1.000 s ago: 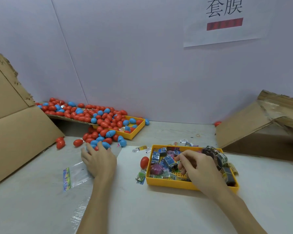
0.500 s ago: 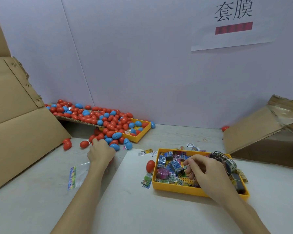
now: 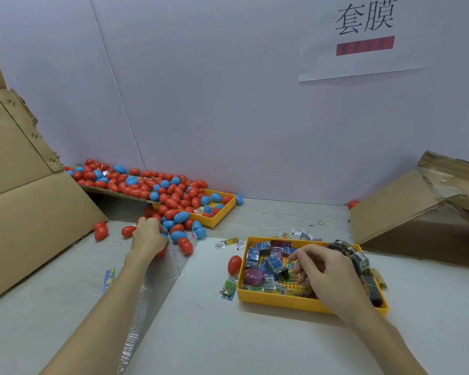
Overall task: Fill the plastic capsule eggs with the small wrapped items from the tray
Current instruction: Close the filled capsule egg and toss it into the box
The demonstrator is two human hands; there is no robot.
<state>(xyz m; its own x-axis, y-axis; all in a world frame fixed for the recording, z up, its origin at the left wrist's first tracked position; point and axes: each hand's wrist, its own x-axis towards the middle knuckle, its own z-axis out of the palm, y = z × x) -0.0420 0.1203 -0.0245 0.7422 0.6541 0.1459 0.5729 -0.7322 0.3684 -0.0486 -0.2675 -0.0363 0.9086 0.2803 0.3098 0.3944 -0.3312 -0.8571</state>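
Early in the cycle, by the look of it: no egg open in hand, no wrapped piece lifted clear yet; whether any eggs in the heap are already filled cannot be told. Left hand (image 3: 149, 236) reaching into the spill of smooth, glossy red and blue plastic capsule eggs (image 3: 173, 201) at far left, fingers curled down over the eggs at the heap's near edge; whether one is actually gripped, cannot tell, palm hides it. Right hand (image 3: 326, 274) down in the near yellow plastic tray with pegged floor (image 3: 279, 300), fingertips (image 3: 295, 272) bent in among small crinkly foil-wrapped packets, mostly blue-and-white print (image 3: 272, 263); pinch on a packet likely but not visible, so cannot tell. Tray roughly half covered, bare floor showing mid-tray; a dark strip of joined packets (image 3: 360, 262) draped over its right end. One lone red egg (image 3: 234, 264) lying closed just beside the tray's left wall. Few loose packets scattered on the grey tabletop (image 3: 255, 347) behind and left of the tray. Heap spilling from a corrugated cardboard flap into a second yellow tray (image 3: 214, 220) near the wall. Left to do, judged: pick egg, split it, insert packet, snap shut, repeat; bulk of the pile apparently pending.
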